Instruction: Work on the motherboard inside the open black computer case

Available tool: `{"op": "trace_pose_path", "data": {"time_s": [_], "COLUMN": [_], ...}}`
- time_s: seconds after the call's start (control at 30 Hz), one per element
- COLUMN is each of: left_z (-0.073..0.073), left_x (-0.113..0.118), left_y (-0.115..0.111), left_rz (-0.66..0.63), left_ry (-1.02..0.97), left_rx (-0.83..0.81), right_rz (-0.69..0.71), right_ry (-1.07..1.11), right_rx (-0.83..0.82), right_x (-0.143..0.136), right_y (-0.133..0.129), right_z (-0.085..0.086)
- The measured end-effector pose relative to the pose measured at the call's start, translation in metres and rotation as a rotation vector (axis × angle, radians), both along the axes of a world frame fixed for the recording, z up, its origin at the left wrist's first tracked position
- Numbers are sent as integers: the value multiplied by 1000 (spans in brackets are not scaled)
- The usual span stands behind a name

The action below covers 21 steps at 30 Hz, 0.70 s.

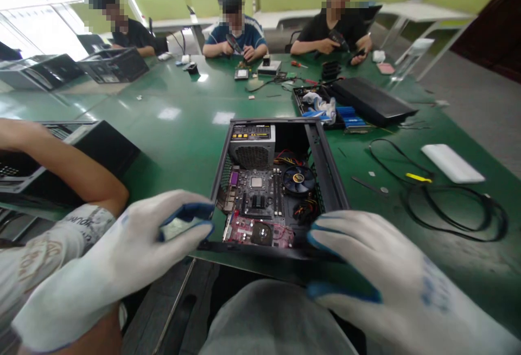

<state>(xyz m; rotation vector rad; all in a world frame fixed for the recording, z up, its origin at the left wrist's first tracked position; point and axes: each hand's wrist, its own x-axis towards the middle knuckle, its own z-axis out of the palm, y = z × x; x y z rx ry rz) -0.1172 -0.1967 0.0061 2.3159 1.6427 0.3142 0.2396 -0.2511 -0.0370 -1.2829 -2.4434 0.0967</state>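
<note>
An open black computer case [334,176] lies on the green table in front of me. Inside it sit a power supply [254,151], a motherboard [257,183] with a bare processor, a black fan [299,181] and a red expansion card [260,233]. White gloves with blue palms cover both my hands. My left hand [158,241] is beside the case's near left corner, thumb and fingers apart. At the near right corner is my right hand [366,262], its fingers over the rim and its thumb spread below. Whether either hand touches the case I cannot tell.
At left, a person's arm [77,159] reaches over another black case [101,154]. Black cable [451,230] and a white block [452,163] lie at right. Behind are gloves [321,106] and a black panel [370,100]. Several people work across the table [183,111].
</note>
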Motion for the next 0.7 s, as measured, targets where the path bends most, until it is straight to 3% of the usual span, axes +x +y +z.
{"op": "trace_pose_path", "data": {"time_s": [0.1,0.17,0.37,0.5,0.7], "left_z": [-2,-14,-56,-72,-82], "left_x": [44,68,117,139,161], "left_y": [40,68,131,150,149], "left_rz": [-164,-252,-343,-421,-448], "left_ry": [99,222,561,699,746], "left_rx": [123,120,-83,-209,-249], "right_rz": [121,89,-9,-25,-65], "right_ry": [-13,-90,-183,-144,-64], "right_rx": [-103,-110,-43,-20,-20], "right_x": [-41,-56,-52,-43,-34], "right_y": [23,30,21,11,-3], "right_z": [-10,-21,-42,-39,-35]}}
